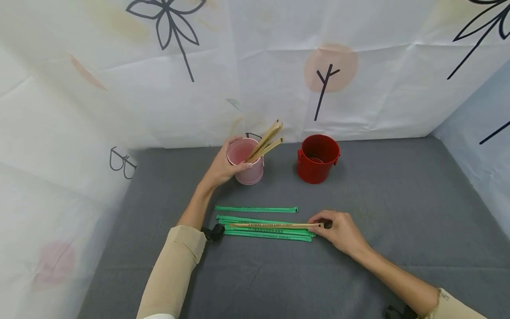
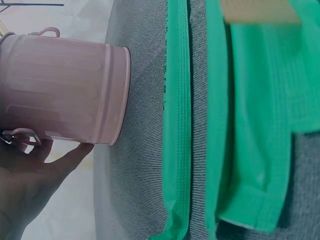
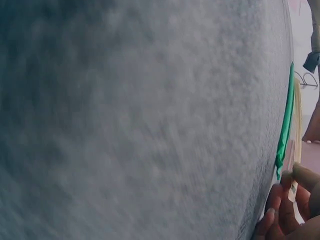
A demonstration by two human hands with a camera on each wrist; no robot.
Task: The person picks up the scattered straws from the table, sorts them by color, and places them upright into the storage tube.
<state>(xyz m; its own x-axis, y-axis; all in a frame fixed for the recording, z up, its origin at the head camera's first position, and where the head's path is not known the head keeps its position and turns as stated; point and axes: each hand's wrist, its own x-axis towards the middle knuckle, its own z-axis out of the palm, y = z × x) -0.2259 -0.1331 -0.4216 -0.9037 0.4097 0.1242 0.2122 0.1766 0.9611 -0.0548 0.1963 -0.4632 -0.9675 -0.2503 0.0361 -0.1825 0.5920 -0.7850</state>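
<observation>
My left hand (image 1: 224,167) grips a small pink bucket (image 1: 250,177) by its side, thumb at the front of the rim. Several slim tan packets (image 1: 272,135) stand tilted in it, leaning right. With thumb and fingers, my right hand (image 1: 339,230) pinches the right end of another slim tan packet (image 1: 271,225), which lies level over a group of green packets (image 1: 267,236). In the left wrist view the pink bucket (image 2: 60,90) shows side-on, with the hand (image 2: 30,185) at its wall. The right wrist view has the fingertips (image 3: 300,172) round the tan packet's end.
A single green packet (image 1: 256,209) lies just beyond the group. To the right of the pink bucket stands a red bucket (image 1: 314,170). Grey cloth (image 1: 378,199) covers the table, and a patterned white curtain (image 1: 271,88) hangs behind it.
</observation>
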